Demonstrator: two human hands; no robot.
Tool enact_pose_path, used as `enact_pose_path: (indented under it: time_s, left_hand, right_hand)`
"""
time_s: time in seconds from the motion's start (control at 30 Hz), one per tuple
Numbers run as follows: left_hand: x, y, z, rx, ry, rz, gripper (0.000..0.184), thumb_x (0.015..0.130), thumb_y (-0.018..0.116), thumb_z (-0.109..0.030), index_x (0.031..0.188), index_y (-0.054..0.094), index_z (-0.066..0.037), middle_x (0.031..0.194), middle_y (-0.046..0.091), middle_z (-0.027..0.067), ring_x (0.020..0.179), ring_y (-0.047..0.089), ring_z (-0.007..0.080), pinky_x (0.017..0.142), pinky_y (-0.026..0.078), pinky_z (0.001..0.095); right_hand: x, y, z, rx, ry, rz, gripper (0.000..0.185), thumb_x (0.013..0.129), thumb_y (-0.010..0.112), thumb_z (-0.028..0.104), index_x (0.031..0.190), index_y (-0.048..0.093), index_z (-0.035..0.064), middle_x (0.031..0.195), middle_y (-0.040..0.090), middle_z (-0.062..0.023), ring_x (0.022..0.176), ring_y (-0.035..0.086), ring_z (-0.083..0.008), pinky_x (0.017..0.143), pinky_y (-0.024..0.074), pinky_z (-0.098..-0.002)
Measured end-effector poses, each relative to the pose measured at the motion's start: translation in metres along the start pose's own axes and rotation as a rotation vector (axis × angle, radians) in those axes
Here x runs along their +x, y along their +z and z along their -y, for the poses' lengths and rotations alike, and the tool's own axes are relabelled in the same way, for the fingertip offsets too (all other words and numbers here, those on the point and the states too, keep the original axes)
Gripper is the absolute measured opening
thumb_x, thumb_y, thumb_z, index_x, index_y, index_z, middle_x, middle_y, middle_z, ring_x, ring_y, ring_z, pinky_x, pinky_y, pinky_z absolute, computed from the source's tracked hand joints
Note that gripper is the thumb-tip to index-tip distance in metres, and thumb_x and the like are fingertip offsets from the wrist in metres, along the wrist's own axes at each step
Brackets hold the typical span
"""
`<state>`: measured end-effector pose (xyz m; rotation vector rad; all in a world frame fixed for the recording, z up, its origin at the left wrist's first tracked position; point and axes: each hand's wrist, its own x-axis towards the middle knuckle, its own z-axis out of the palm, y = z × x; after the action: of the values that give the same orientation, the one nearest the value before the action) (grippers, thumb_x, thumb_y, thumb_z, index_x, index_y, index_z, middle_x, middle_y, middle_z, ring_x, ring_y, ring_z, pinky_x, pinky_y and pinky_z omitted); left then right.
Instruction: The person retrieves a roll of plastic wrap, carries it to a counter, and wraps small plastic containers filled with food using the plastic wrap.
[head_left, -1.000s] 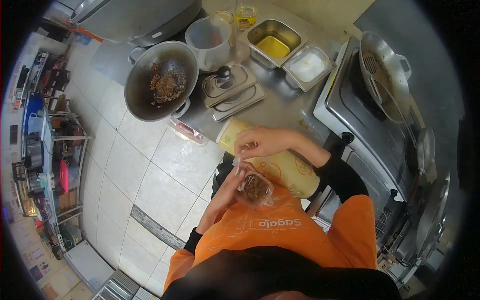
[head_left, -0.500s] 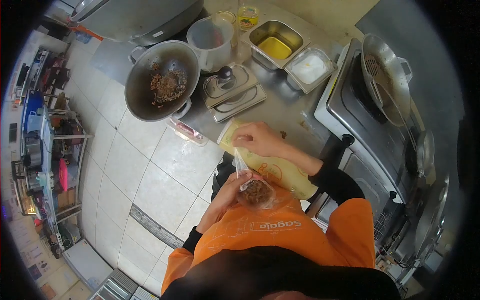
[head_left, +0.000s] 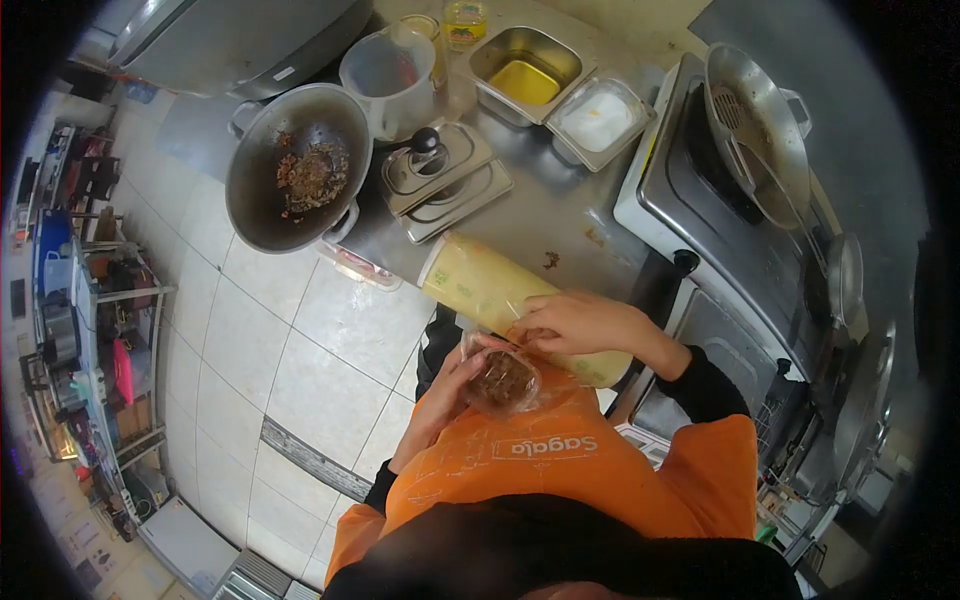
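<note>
My left hand [head_left: 450,388] is wrapped round a clear plastic bag [head_left: 507,378] with brown, crumbly food inside, held in front of the orange shirt. Close by on the right, my right hand [head_left: 580,322] has its fingers curled together over a long pale-yellow cylinder [head_left: 478,282] with printed marks. Whatever its fingertips grip is hidden. The cylinder lies slanted at the counter's front edge, just beyond the bag.
A wok [head_left: 300,165] with brown crumbled food stands at the left. Metal lids [head_left: 455,195], a plastic jug [head_left: 390,85], a steel pan of yellow oil [head_left: 528,78] and a pan of white stuff [head_left: 600,122] are on the steel counter [head_left: 540,190]. A stove [head_left: 670,170] is at right.
My right hand has come down and to the right from the bag's stretched-up neck. The neck no longer stands up, and my left hand still holds the bag.
</note>
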<state>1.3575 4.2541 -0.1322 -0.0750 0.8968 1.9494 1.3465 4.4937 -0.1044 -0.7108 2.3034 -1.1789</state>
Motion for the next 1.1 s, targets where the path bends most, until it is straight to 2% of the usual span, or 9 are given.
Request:
enact_pose_path:
  time_s: [0.13,0.3,0.37,0.4,0.47,0.57,0.7,0.97,1.1]
  left_hand:
    - [-0.001,0.002,-0.001,-0.006,-0.027,-0.035,0.033,0.091,0.054,-0.033,0.108,0.051,-0.004,0.111,0.055,0.0079,0.105,0.051,0.0163,0.092,0.041,0.0307]
    - [-0.003,-0.003,0.005,0.004,-0.012,-0.111,0.032,0.090,0.055,-0.032,0.106,0.051,-0.004,0.109,0.054,0.0074,0.103,0.051,0.0159,0.091,0.041,0.0293]
    - [0.000,-0.007,0.006,0.014,0.004,-0.083,0.032,0.090,0.055,-0.032,0.106,0.051,-0.004,0.109,0.054,0.0077,0.103,0.051,0.0161,0.091,0.041,0.0296]
    - [0.002,-0.008,0.007,0.023,0.026,-0.059,0.032,0.090,0.056,-0.032,0.106,0.051,-0.004,0.109,0.054,0.0080,0.104,0.051,0.0164,0.091,0.041,0.0299]
    - [0.001,-0.004,0.001,0.018,0.028,-0.047,0.032,0.090,0.056,-0.031,0.106,0.050,-0.004,0.108,0.054,0.0084,0.104,0.051,0.0171,0.091,0.041,0.0305]
    - [-0.003,0.004,-0.003,0.019,0.050,-0.044,0.031,0.090,0.056,-0.031,0.105,0.050,-0.004,0.108,0.053,0.0093,0.106,0.051,0.0187,0.092,0.041,0.0317]
    - [-0.006,0.000,0.001,-0.034,0.075,-0.037,0.031,0.089,0.057,-0.031,0.104,0.050,-0.005,0.111,0.051,0.0099,0.108,0.051,0.0204,0.093,0.040,0.0329]
    - [-0.009,-0.004,0.003,-0.067,0.069,-0.058,0.041,0.085,0.061,-0.043,0.104,0.047,-0.010,0.112,0.048,0.0086,0.108,0.050,0.0212,0.091,0.042,0.0347]
    - [-0.007,-0.011,0.007,-0.052,0.103,-0.055,0.045,0.083,0.062,-0.047,0.104,0.046,-0.011,0.111,0.047,0.0094,0.108,0.049,0.0224,0.089,0.043,0.0353]
  right_hand:
    - [-0.016,-0.008,-0.013,0.184,0.177,-0.012,0.012,0.086,0.057,0.013,0.089,0.057,0.0015,0.083,0.056,-0.0111,0.080,0.060,-0.0239,0.071,0.0460,-0.0343]
    - [-0.038,-0.022,-0.054,0.185,0.134,-0.205,0.009,0.085,0.057,0.012,0.091,0.056,0.0044,0.081,0.056,-0.0093,0.075,0.056,-0.0216,0.068,0.0457,-0.0322]
    - [-0.038,-0.012,-0.061,0.617,0.327,-0.353,0.012,0.086,0.056,0.009,0.096,0.055,0.0042,0.086,0.056,-0.0052,0.079,0.057,-0.0159,0.065,0.0460,-0.0291]
    - [-0.040,-0.005,-0.058,0.616,0.332,-0.356,0.012,0.086,0.056,0.009,0.096,0.055,0.0042,0.086,0.056,-0.0052,0.079,0.057,-0.0159,0.065,0.0460,-0.0291]
    - [-0.030,0.004,-0.010,0.142,0.121,-0.483,0.016,0.086,0.054,0.008,0.102,0.054,0.0059,0.092,0.054,-0.0080,0.079,0.058,-0.0205,0.066,0.0469,-0.0303]
    - [-0.035,0.017,0.014,-0.046,0.184,-0.185,0.013,0.088,0.053,0.013,0.098,0.056,0.0044,0.099,0.051,-0.0117,0.085,0.055,-0.0289,0.071,0.0477,-0.0330]
    - [-0.053,0.012,-0.003,0.068,0.160,-0.089,0.013,0.088,0.053,0.014,0.097,0.056,0.0039,0.096,0.050,-0.0136,0.089,0.053,-0.0325,0.072,0.0464,-0.0349]
    - [-0.077,0.014,-0.024,0.528,0.149,-0.250,0.009,0.087,0.055,0.009,0.082,0.050,0.0028,0.104,0.047,-0.0073,0.093,0.048,-0.0153,0.079,0.0400,-0.0278]
    - [-0.086,0.026,-0.044,0.571,0.098,-0.316,0.009,0.087,0.056,0.009,0.081,0.050,0.0047,0.112,0.046,-0.0065,0.100,0.044,-0.0132,0.082,0.0396,-0.0278]
